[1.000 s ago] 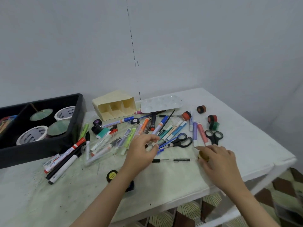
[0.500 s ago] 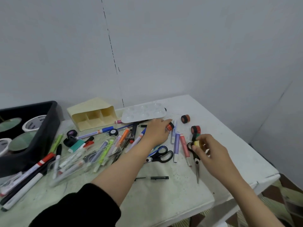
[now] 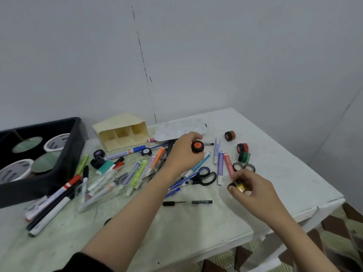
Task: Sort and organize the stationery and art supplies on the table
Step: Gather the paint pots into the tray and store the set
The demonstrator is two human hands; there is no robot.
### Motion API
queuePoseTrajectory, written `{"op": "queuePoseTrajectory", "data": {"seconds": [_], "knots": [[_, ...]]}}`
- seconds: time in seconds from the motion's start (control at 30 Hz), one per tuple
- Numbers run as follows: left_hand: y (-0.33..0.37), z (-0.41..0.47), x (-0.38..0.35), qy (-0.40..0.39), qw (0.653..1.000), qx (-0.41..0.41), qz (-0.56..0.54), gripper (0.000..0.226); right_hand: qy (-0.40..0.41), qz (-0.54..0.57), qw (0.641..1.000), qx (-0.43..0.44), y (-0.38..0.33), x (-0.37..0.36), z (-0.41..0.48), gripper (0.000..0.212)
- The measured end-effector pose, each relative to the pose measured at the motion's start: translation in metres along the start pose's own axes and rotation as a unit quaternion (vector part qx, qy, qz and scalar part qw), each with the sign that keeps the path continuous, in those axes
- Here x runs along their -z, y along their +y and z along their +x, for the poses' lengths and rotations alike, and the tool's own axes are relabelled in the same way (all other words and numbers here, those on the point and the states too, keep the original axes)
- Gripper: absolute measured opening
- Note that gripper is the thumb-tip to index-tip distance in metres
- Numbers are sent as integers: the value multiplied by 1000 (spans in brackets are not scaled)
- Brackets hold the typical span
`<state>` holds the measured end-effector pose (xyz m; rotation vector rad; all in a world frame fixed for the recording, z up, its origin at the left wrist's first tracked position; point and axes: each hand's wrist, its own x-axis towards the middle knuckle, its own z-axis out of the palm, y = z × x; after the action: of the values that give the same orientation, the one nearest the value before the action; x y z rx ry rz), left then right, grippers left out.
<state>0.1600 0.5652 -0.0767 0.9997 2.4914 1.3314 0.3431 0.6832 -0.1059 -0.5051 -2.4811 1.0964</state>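
My left hand (image 3: 181,154) grips an orange tape roll (image 3: 197,146), lifted just above the pile of pens and markers (image 3: 137,169) in the middle of the white table (image 3: 284,173). My right hand (image 3: 253,190) holds a small yellow tape roll (image 3: 238,185) low over the table's right side. Three more tape rolls lie at the far right: an orange one (image 3: 229,135), a red one (image 3: 242,148) and a green one (image 3: 244,157). Black-handled scissors (image 3: 203,176) lie between my hands.
A black bin (image 3: 68,154) with white tubs stands at the left. A cream desk organiser (image 3: 121,132) lies on its side by the wall, beside a clear paint palette (image 3: 176,128). A second pair of scissors (image 3: 243,166) lies near my right hand. The table edge (image 3: 314,209) runs close on the right.
My left hand reached from the marker pile to the far side and picked up the orange tape roll. My right hand lifted the yellow roll off the table and drew it slightly nearer.
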Motion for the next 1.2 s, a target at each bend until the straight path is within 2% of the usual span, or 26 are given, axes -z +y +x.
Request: {"op": "queuePoseTrajectory", "data": {"seconds": [0.1, 0.23, 0.37, 0.47, 0.6, 0.77, 1.0, 1.2], "knots": [[-2, -43, 36, 26, 1000, -8, -12, 35, -24, 2, 999, 23, -17, -19, -11, 22], [-17, -111, 77, 36, 998, -13, 41, 33, -54, 30, 997, 53, -43, -49, -26, 31], [-41, -172, 104, 55, 997, 18, 50, 39, -71, 69, 992, 80, -69, -81, -42, 37], [-62, -205, 124, 102, 993, 48, 47, 43, -68, 100, 987, 108, -90, -102, -53, 37], [-85, -231, 150, 151, 985, 70, 40, 42, -31, 161, 976, 141, -115, -124, -63, 27], [-105, -247, 162, 146, 981, 105, 69, 44, -39, 194, 969, 144, -138, -147, -66, 30], [-118, -255, 166, 123, 977, 128, 119, 36, -115, 116, 967, 195, -162, -178, -62, 28], [-129, -261, 161, 136, 978, 92, 129, 36, -159, -13, 953, 258, -169, -198, -59, 35]]}}
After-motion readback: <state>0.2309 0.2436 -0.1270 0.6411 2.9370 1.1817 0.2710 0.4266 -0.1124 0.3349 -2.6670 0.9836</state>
